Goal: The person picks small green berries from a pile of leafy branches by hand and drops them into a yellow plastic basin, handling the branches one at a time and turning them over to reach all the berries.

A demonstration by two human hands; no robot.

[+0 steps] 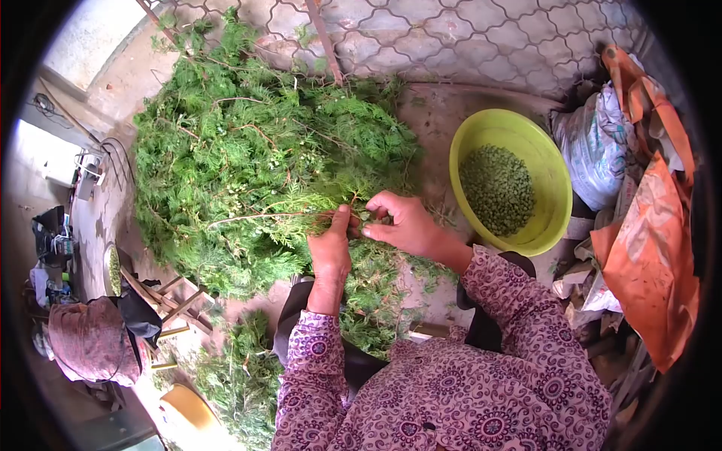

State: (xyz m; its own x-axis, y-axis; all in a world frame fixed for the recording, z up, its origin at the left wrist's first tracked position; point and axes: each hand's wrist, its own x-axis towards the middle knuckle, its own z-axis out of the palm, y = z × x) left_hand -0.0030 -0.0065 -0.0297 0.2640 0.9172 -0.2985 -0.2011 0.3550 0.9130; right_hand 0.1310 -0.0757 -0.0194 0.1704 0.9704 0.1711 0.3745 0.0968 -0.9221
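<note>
A big heap of green, feathery evergreen branches point(248, 150) lies on the ground in front of me. My left hand point(331, 252) grips a thin branch stem at the heap's near edge. My right hand point(402, 222) pinches the sprig tips right beside it, fingers closed on the foliage. A yellow-green plastic bowl point(553, 177) stands to the right, holding several small green berries point(496, 188). More cut greenery lies across my lap point(372, 301).
A metal lattice fence point(466, 37) runs along the back. White sacks and orange cloth point(647, 248) are piled at right. At left stand a wooden stool frame point(177, 304), a patterned hat point(94, 342) and more branches point(241, 376).
</note>
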